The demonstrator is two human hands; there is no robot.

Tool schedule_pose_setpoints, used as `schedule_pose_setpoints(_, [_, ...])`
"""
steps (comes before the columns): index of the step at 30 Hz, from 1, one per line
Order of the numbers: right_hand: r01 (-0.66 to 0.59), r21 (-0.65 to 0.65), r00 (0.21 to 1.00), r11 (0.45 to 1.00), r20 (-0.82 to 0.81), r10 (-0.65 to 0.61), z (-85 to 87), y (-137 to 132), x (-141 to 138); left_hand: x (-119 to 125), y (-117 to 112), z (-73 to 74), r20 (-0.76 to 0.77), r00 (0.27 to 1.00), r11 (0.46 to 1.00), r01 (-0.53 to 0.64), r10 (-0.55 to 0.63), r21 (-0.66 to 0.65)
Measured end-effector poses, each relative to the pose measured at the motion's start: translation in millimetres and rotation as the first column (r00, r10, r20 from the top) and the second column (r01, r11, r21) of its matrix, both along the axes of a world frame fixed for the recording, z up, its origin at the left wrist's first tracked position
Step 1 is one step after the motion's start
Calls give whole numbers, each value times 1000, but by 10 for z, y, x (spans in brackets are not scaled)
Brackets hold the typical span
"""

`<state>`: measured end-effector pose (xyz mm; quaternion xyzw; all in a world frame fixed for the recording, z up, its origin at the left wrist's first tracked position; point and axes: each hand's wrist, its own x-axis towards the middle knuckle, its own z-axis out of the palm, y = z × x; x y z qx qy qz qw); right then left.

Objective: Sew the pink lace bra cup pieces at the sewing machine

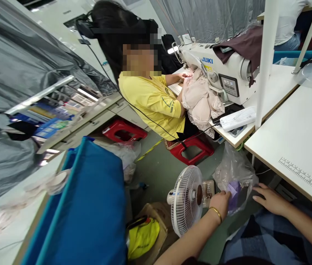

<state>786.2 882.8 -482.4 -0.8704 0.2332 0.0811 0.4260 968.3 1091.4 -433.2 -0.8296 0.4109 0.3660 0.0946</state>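
Head view: left hand [219, 206] and right hand [272, 198] at opposite sides of a clear plastic bag [229, 163], with a purple piece [234, 194] seen low in the film, right beside the left fingers. Other contents of the bag too blurred by folds and glare to name. Left hand with back uppermost, fingers bent and tips partly hidden; impossible to tell whether pinching the purple piece, the film or both. Gold bangle [216, 211] at the left wrist; forearm cut off below. Right hand with fingers spread and thumb apart, tips at the bag's edge, contact uncertain; forearm cut off at right.

Just left of the left hand, a white fan [187, 200], its buttoned base [208, 189] partly hidden. Farther left, a blue fabric bin [89, 206], cropped below. Above and right of the right hand, a white table [296, 140] with printed scale, cropped at right. Beyond both hands, a seated co-worker in a yellow shirt [150, 103], fingers partly hidden at a pale lace-trimmed garment [200, 97], beside a sewing machine [213, 70] partly covered by brown cloth [244, 44].
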Motion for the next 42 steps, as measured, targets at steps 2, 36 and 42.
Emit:
schedule_pose_setpoints(2, [12, -25, 999, 1000, 48, -11, -50, 26, 86, -51, 75, 35, -16, 1000, 1000, 1, -1, -17])
schedule_pose_setpoints(36, [234, -192, 722, 953, 691, -38, 1654, 195, -315, 188, 358, 1204, -73, 902, 160, -155, 426, -975])
schedule_pose_setpoints(42, [-43, -255, 651, 966, 726, 221, 1605, 395, -521, -407, -21, 1506, -70, 907, 608, 220, -416, -762])
